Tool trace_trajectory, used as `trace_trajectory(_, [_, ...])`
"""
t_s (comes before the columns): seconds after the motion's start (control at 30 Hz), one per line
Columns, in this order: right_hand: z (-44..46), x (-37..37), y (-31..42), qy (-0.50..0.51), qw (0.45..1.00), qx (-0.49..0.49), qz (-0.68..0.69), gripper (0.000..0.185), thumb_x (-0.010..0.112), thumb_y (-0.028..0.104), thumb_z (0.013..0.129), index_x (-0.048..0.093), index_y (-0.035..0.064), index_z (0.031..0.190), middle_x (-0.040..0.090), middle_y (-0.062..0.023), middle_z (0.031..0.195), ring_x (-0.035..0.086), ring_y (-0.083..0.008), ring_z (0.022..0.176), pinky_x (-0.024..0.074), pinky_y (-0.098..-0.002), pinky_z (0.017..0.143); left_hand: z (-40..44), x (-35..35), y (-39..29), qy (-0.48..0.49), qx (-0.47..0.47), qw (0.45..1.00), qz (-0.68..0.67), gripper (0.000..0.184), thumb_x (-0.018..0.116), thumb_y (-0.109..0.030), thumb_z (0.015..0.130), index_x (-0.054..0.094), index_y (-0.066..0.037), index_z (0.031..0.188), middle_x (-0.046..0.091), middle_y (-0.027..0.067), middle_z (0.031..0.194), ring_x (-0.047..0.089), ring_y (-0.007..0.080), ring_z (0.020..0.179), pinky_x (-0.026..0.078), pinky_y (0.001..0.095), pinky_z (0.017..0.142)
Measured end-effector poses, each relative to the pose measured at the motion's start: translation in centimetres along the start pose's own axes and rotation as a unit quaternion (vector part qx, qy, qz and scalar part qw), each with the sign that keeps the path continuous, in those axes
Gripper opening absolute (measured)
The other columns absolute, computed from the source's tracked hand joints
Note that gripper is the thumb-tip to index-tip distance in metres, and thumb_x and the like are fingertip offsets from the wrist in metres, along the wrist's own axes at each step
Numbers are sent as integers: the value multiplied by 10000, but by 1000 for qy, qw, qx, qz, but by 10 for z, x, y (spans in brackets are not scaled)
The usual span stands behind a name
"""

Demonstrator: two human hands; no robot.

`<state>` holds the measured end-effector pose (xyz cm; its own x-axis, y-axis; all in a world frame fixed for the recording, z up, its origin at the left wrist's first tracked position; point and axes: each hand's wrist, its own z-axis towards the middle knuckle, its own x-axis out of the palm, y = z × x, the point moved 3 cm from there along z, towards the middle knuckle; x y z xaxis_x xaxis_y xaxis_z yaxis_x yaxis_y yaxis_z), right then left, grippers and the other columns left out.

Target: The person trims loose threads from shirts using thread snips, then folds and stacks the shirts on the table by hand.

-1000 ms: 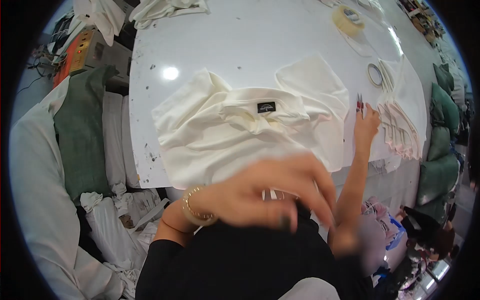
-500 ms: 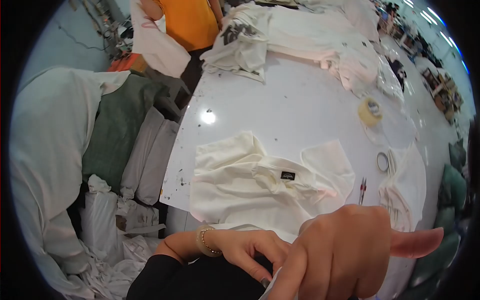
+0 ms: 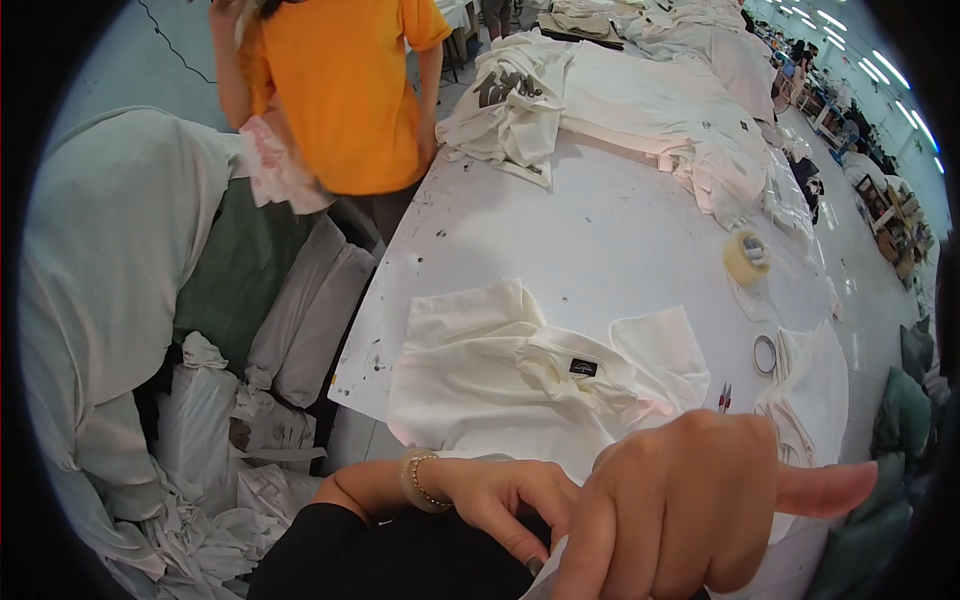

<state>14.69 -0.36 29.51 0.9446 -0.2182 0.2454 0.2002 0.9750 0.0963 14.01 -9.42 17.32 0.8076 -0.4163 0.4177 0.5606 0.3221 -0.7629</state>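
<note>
A white T-shirt point(image 3: 480, 390) with a black neck label lies spread on the table in front of me, its lower part hidden behind my hands. My left hand point(image 3: 510, 500), a bangle and beaded bracelet at its wrist, is closed with thumb and fingers on an edge of white cloth point(image 3: 546, 580) low in the view. Beside it, nearer the camera, my right hand point(image 3: 680, 510) is curled at the same cloth, one digit sticking out to the right. Its fingertips are hidden. Whether this cloth belongs to the T-shirt I cannot tell.
Red-handled thread snips point(image 3: 724, 398), a tape roll point(image 3: 765, 355), folded white pieces point(image 3: 805, 390) and a yellowish tape roll point(image 3: 746, 258) lie on the table's point(image 3: 600, 240) right. White garments point(image 3: 640, 100) are piled at the back. A person in an orange shirt point(image 3: 345, 95) stands far left, beside cloth-covered bundles point(image 3: 130, 260).
The view has tilted up slightly, so the table appears lower. The person in orange has come closer with a white and pink piece. My hands keep nearly the same pose.
</note>
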Motion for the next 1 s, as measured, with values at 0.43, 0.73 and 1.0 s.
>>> trace_trajectory(0.43, [-17,22,-1,-123,987,-44,-97,490,500,470,941,604,39,731,423,-33,503,399,-153,402,488,-403,600,6,2,2,23,6,999,-27,142,688,-126,860,655,7,821,636,108,845,582,260,849,421,359,779])
trace_trajectory(0.73, [-43,8,88,-192,922,-20,-336,607,474,542,942,357,143,499,470,5,491,395,-99,411,375,-442,813,26,-13,-15,9,95,994,-57,110,658,-96,877,668,12,892,622,100,900,553,235,873,430,345,796])
trace_trajectory(1.0, [-135,43,157,-391,654,10,-647,547,441,569,945,368,165,584,326,27,518,347,-114,502,315,-377,801,33,-2,-5,62,96,993,-14,116,630,-129,889,664,-18,880,621,73,892,555,249,843,418,376,817])
